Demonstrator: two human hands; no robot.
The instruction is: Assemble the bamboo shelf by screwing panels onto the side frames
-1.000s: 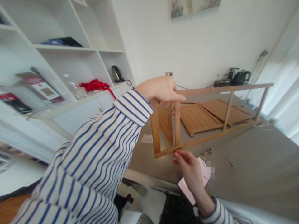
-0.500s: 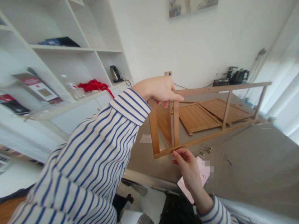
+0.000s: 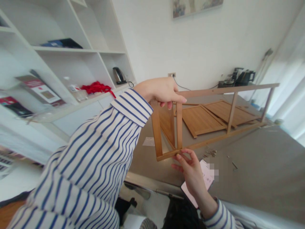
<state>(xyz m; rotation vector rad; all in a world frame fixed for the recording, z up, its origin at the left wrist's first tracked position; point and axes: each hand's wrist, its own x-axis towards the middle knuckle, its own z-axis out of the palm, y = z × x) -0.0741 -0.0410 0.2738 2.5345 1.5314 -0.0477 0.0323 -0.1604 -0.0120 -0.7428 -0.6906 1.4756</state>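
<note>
A long wooden frame (image 3: 232, 113) with crossbars stands on its edge on the grey table. My left hand (image 3: 164, 92) reaches across and grips its upper rail at the near left end, fingers closed over the wood. At the lower rail, just under the joint with a crossbar, my right hand (image 3: 190, 167) has thumb and forefinger closed together against the wood. Whatever lies between those fingertips is too small or hidden to name. Several small screws (image 3: 212, 153) lie on the table right of my right hand. A phone (image 3: 205, 178) with a lit screen is partly beneath my right wrist.
Wooden panels (image 3: 205, 121) lie flat behind the frame. A thin metal hex key (image 3: 234, 165) rests to the right. A small clear plastic bag (image 3: 149, 142) is on the left. White shelves (image 3: 95, 51) rise at the left, with a kettle (image 3: 118, 75) on one.
My right hand's fingers have shifted slightly and spread a little at the lower rail. My left hand keeps its hold on the upper rail.
</note>
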